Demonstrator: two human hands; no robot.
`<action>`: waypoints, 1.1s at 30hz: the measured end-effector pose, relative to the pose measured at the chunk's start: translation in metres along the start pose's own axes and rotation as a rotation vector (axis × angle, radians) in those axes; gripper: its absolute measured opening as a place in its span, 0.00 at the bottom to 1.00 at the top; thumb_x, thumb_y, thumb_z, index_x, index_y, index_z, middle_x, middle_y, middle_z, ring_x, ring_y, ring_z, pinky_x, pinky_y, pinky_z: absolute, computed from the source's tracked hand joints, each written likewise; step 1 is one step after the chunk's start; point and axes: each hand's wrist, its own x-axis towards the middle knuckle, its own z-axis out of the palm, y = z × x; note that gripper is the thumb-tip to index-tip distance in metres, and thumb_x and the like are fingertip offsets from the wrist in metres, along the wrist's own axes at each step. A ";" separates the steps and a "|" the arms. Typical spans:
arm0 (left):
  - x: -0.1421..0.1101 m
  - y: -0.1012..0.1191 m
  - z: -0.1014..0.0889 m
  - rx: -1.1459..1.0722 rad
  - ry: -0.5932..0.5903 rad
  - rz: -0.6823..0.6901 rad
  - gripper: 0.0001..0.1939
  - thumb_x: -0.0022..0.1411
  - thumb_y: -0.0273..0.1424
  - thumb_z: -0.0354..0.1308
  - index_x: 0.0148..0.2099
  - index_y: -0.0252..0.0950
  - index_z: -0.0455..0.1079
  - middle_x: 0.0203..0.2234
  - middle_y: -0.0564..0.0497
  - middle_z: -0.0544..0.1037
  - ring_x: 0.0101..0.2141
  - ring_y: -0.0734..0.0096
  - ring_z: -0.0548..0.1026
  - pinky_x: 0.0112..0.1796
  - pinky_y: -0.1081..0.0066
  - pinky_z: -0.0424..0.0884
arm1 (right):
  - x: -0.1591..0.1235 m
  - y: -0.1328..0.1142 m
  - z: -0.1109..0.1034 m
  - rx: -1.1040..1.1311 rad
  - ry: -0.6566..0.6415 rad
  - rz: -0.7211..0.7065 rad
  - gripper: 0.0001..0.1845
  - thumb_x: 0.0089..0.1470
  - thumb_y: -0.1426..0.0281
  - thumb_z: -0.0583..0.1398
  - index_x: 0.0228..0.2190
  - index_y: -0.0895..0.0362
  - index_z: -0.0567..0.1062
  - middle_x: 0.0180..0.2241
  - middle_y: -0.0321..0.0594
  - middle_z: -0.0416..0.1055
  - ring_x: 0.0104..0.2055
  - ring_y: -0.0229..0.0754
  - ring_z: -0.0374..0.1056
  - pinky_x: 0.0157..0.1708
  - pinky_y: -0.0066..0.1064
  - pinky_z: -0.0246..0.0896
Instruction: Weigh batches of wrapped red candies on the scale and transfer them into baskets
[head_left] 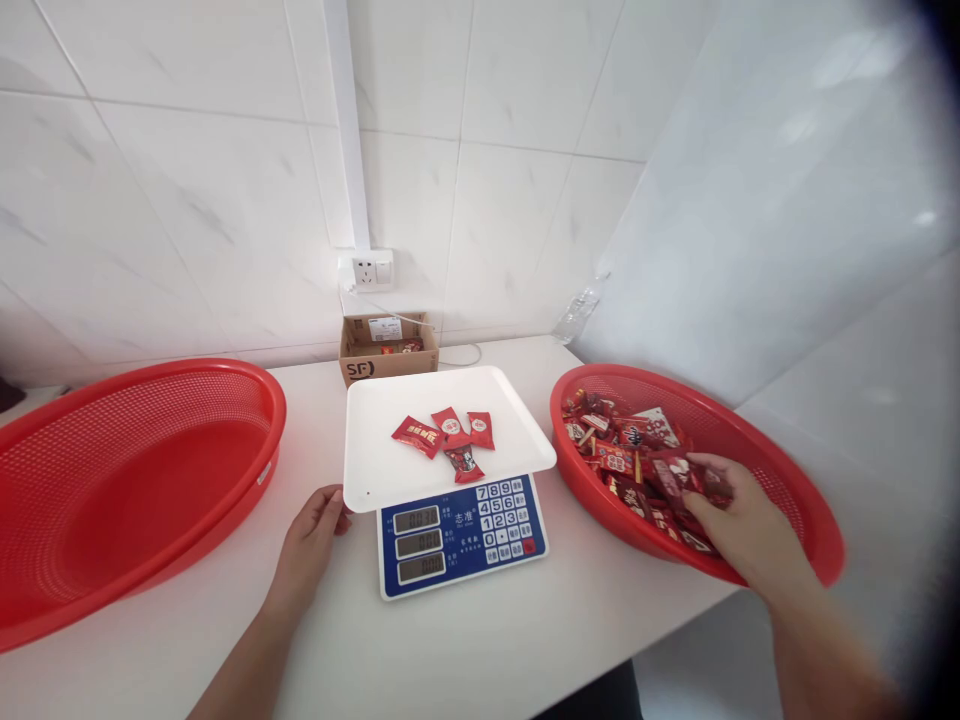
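Observation:
My right hand reaches into the red basket on the right, its thumb and fingers closed on a dark red wrapped candy. Around it lie many mixed wrapped candies, mostly red. Beside the left front corner of a white tray, my left hand rests with its fingers curled together. Nothing shows in that hand; whether it touches the tray is unclear. Several red wrapped candies lie on the tray, which sits on a blue-panelled digital scale.
A second red basket stands at the left with no contents visible. Behind the tray is a small cardboard box with a few wrapped items inside. A cable runs near the wall socket. Clear plastic lies in the back corner.

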 end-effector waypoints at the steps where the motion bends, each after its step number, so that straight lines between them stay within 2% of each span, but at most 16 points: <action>1: 0.000 0.000 0.000 0.001 0.003 -0.003 0.20 0.56 0.47 0.47 0.43 0.40 0.67 0.24 0.54 0.71 0.28 0.69 0.69 0.34 0.69 0.67 | -0.001 -0.001 -0.001 -0.008 0.014 0.028 0.24 0.37 0.63 0.59 0.41 0.49 0.70 0.35 0.40 0.72 0.31 0.47 0.69 0.31 0.37 0.62; 4: 0.001 -0.001 0.000 0.004 0.008 -0.003 0.20 0.56 0.47 0.47 0.42 0.40 0.67 0.24 0.55 0.71 0.28 0.69 0.69 0.34 0.70 0.67 | -0.002 -0.003 -0.004 0.007 0.019 0.065 0.29 0.39 0.62 0.58 0.47 0.48 0.65 0.43 0.42 0.69 0.42 0.50 0.68 0.40 0.39 0.61; 7: 0.001 -0.002 0.000 0.008 0.001 -0.004 0.19 0.56 0.46 0.47 0.44 0.41 0.67 0.24 0.55 0.71 0.29 0.69 0.69 0.34 0.70 0.66 | -0.003 -0.003 -0.004 0.057 0.023 0.072 0.33 0.38 0.61 0.60 0.50 0.48 0.63 0.44 0.42 0.68 0.47 0.51 0.65 0.45 0.42 0.59; 13: -0.002 0.003 0.000 0.015 0.013 0.001 0.21 0.55 0.47 0.47 0.44 0.39 0.67 0.25 0.53 0.71 0.29 0.68 0.69 0.34 0.68 0.67 | -0.005 -0.011 -0.005 0.010 0.028 0.074 0.37 0.36 0.54 0.61 0.50 0.51 0.64 0.42 0.43 0.68 0.44 0.51 0.66 0.43 0.41 0.60; 20: -0.002 0.005 0.001 0.034 0.026 -0.006 0.20 0.55 0.48 0.47 0.40 0.40 0.68 0.24 0.54 0.71 0.28 0.69 0.70 0.33 0.69 0.67 | -0.009 -0.020 -0.008 -0.009 0.003 0.132 0.27 0.37 0.52 0.60 0.38 0.53 0.70 0.40 0.43 0.70 0.39 0.50 0.67 0.39 0.40 0.60; 28: 0.000 -0.002 0.001 -0.018 0.010 -0.023 0.19 0.55 0.47 0.48 0.42 0.41 0.67 0.27 0.54 0.71 0.29 0.71 0.69 0.35 0.71 0.66 | -0.008 -0.017 -0.009 -0.007 -0.043 0.145 0.22 0.41 0.53 0.57 0.37 0.52 0.67 0.41 0.41 0.69 0.36 0.46 0.67 0.37 0.36 0.59; 33: 0.003 -0.007 0.000 -0.023 -0.007 0.001 0.19 0.56 0.47 0.48 0.42 0.41 0.67 0.25 0.55 0.70 0.29 0.71 0.68 0.35 0.71 0.65 | -0.012 -0.018 -0.009 -0.040 -0.044 0.091 0.18 0.46 0.54 0.55 0.37 0.51 0.68 0.43 0.41 0.69 0.34 0.43 0.66 0.36 0.35 0.57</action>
